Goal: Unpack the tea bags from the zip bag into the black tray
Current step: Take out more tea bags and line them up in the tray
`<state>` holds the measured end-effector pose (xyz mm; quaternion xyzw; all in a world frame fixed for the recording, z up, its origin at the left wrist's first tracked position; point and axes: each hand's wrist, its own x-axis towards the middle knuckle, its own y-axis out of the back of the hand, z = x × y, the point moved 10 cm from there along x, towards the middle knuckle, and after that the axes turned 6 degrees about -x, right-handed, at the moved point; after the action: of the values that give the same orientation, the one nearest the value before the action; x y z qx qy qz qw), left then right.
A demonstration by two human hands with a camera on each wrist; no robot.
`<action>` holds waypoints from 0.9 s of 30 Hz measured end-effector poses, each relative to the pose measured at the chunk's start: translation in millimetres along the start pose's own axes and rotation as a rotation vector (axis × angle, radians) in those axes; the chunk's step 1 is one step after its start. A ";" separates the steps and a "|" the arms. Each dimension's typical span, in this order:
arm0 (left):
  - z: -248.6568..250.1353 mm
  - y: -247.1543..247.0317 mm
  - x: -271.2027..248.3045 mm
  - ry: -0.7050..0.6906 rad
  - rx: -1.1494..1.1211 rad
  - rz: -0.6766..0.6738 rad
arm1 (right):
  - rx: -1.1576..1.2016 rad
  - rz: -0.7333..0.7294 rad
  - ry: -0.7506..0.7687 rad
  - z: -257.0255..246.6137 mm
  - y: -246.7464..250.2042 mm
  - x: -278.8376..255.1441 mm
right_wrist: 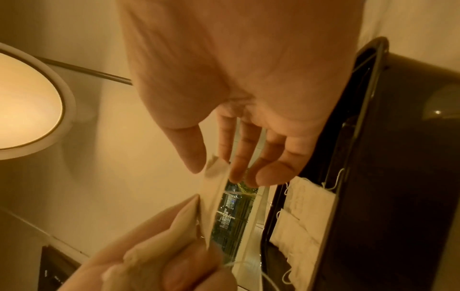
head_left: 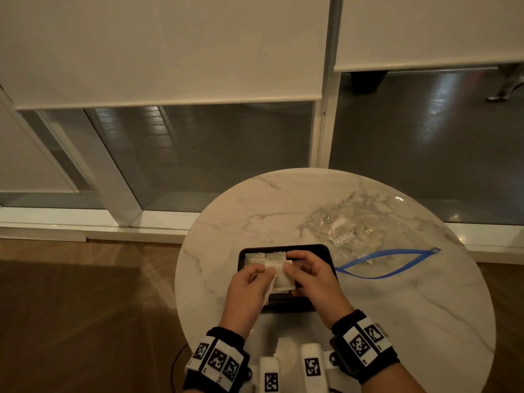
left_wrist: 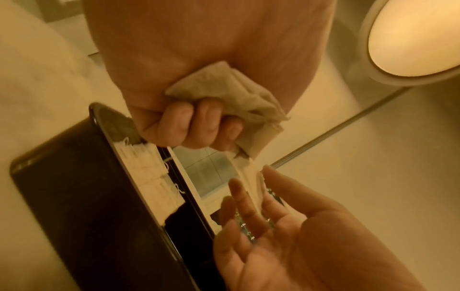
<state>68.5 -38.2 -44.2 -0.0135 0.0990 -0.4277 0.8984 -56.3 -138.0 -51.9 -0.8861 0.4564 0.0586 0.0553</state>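
Note:
The black tray [head_left: 309, 246] sits on the marble table in front of me, with a few tea bags [head_left: 256, 258] lined up in its back left corner. My left hand [head_left: 262, 272] grips a crumpled bundle of tea bags [left_wrist: 224, 88] in its curled fingers just above the tray. My right hand [head_left: 292, 268] pinches the edge of one flat tea bag [head_left: 280, 275] that sticks out of that bundle. The right wrist view has the thumb and fingertips [right_wrist: 239, 173] on the bag [right_wrist: 211, 196], beside the tray [right_wrist: 398, 177]. The clear zip bag [head_left: 363, 234] lies to the tray's right.
The round marble table [head_left: 397, 307] ends close to the tray's left and near sides, above a wooden floor. The zip bag's blue mouth [head_left: 385, 263] gapes open toward the tray, with more tea bags inside. White tagged blocks [head_left: 283, 364] stand at the table's near edge.

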 end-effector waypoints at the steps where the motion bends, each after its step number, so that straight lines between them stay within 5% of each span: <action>1: 0.6 -0.9 0.7 -0.019 0.046 -0.028 | -0.045 -0.024 0.022 -3.0 -1.6 -0.3; 6: 3.1 -0.5 1.2 -0.091 0.189 -0.073 | -0.166 -0.103 0.028 -4.1 -8.5 0.2; 13: 1.8 9.3 3.4 -0.105 0.234 -0.032 | 0.058 -0.009 -0.042 10.0 1.0 4.1; 19: 2.2 11.0 5.6 -0.115 0.221 -0.038 | -0.216 -0.067 0.104 -12.9 -9.3 0.7; 27: -26.3 66.5 8.0 0.080 -0.060 0.351 | -0.313 0.118 -0.049 20.3 16.0 24.8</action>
<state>119.4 -0.7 -78.6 -0.0059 0.1481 -0.2615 0.9537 -56.1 -164.1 -76.5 -0.8538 0.4916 0.1538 -0.0759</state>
